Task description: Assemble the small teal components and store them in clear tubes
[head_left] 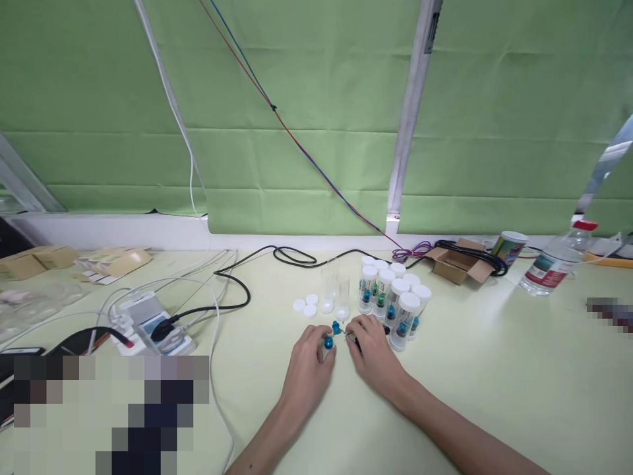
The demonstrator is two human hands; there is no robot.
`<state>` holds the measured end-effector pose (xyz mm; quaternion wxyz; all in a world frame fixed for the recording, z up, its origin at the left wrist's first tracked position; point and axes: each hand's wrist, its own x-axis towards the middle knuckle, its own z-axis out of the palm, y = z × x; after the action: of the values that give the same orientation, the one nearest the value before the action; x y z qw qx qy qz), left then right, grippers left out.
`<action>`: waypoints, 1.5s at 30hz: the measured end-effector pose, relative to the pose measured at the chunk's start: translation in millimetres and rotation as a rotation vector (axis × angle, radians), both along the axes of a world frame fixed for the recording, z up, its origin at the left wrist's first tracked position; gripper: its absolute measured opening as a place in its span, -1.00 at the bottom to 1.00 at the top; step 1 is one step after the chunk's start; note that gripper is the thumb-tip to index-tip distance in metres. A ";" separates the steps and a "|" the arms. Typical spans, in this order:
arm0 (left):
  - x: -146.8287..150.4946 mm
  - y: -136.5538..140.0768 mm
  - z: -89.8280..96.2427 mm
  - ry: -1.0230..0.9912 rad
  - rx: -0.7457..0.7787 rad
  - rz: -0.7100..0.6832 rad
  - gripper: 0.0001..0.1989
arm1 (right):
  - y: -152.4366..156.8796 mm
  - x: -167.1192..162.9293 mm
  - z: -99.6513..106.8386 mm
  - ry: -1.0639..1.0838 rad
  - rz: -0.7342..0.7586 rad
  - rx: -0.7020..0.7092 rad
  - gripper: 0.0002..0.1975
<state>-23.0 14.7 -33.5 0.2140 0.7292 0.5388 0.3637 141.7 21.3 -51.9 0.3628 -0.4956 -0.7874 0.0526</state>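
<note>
My left hand (310, 361) is closed in a pinch, with a small glossy blue round piece (329, 342) between thumb and fingers. Just beyond its fingertips is a second small blue piece (336, 327) of irregular shape. My right hand (372, 344) sits close by on the other side, fingers curled together. Thin wire-like bits show at its fingertips, but what it holds is mostly hidden. Behind the hands stand clear tubes (342, 297) with white bottoms. White round caps (310, 310) lie to their left. Several capped clear tubes (403, 323) holding blue or green pieces stand right of my right hand.
Black cable (250, 293) winds across the table's back to a white power strip (158, 323) at left. An open cardboard box (457, 264), a printed can (509, 247) and a water bottle (551, 264) stand at back right. Green blinds (297, 171) hang behind.
</note>
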 end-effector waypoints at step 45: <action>-0.4 -2.3 0.0 -0.018 -0.009 -0.031 -0.77 | 2.3 0.6 -1.8 -0.002 -0.028 0.028 -0.88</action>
<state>-23.4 12.4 -33.5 0.2275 0.7331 0.5273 0.3644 142.3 23.7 -53.7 0.3694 -0.5017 -0.7814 0.0360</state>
